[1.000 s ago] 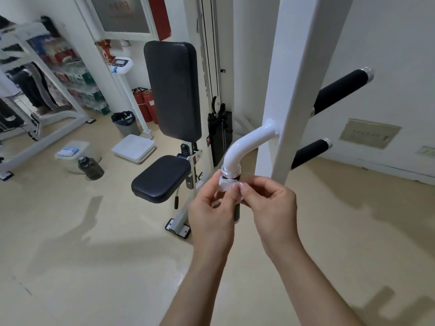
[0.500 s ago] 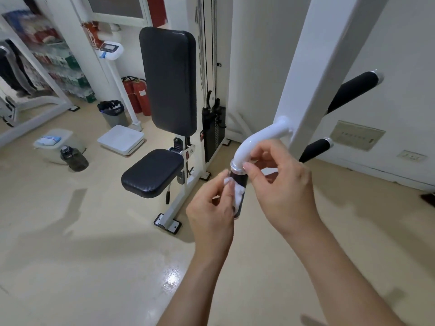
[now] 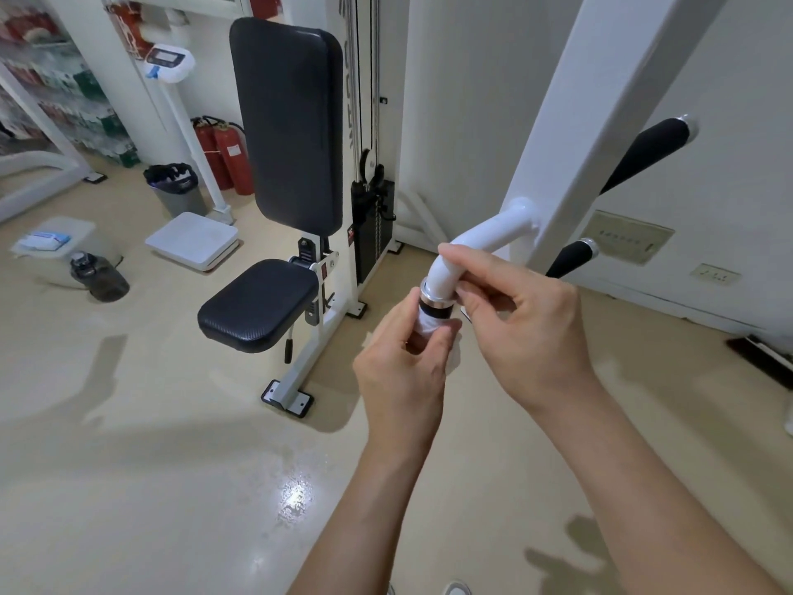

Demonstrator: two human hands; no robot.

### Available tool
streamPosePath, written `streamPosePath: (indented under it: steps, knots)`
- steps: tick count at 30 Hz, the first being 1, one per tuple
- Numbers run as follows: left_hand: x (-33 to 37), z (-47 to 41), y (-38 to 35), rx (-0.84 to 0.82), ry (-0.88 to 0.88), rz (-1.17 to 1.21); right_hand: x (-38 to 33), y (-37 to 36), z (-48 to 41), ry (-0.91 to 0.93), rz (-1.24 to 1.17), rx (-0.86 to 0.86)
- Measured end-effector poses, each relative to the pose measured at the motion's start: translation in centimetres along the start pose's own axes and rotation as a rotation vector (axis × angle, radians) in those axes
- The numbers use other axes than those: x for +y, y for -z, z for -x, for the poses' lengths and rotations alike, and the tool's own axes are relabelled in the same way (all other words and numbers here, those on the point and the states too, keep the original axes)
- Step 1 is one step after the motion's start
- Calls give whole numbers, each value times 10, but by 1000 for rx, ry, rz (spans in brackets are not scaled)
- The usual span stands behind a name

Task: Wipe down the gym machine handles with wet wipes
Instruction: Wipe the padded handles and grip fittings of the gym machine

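Though mostly covered, hung straight down below the bend of the white tube (image 3: 485, 238): black handle (image 3: 435, 312), long axis vertical. Wrapped in a wet wipe (image 3: 430, 327), clasped by the curled fingers of the left hand (image 3: 403, 371). Just above, pinched the bend with right hand (image 3: 528, 332) thumb and fingers.

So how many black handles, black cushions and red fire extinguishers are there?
Black handles: 3
Black cushions: 2
Red fire extinguishers: 2
Total: 7
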State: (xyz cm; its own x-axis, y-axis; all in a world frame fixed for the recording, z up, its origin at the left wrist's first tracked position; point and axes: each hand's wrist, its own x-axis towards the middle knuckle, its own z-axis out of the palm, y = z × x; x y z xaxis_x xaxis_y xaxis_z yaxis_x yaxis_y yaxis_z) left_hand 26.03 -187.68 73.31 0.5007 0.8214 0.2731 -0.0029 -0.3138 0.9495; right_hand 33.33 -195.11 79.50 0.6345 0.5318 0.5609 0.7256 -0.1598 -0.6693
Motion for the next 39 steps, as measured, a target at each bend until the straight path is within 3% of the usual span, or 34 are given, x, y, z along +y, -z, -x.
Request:
streamPosePath:
  steps: [5, 12, 21, 25, 27, 30, 34, 39]
  knots:
    - [-22, 5, 0, -61, 33, -50, 7, -5, 5, 34, -7, -22]
    - [-41, 4, 3, -97, -53, -208, 11, -11, 4, 56, -14, 6]
    - [-79, 12, 3, -222, 84, -370, 10, -14, 4, 102, 49, 42]
    - [-98, 16, 12, -341, 244, -503, 7, -18, 5, 139, 92, 75]
    - [-92, 11, 22, -255, 318, -388, 5, -19, 6, 152, 115, 99]
    - [-54, -12, 30, -34, 259, -163, 4, -20, 5, 143, 129, 135]
    - [-20, -13, 13, -87, 102, -5, 4, -18, 6, 133, 122, 136]
    - [-65, 34, 3, -115, 187, -149, 2, -20, 7, 150, 161, 155]
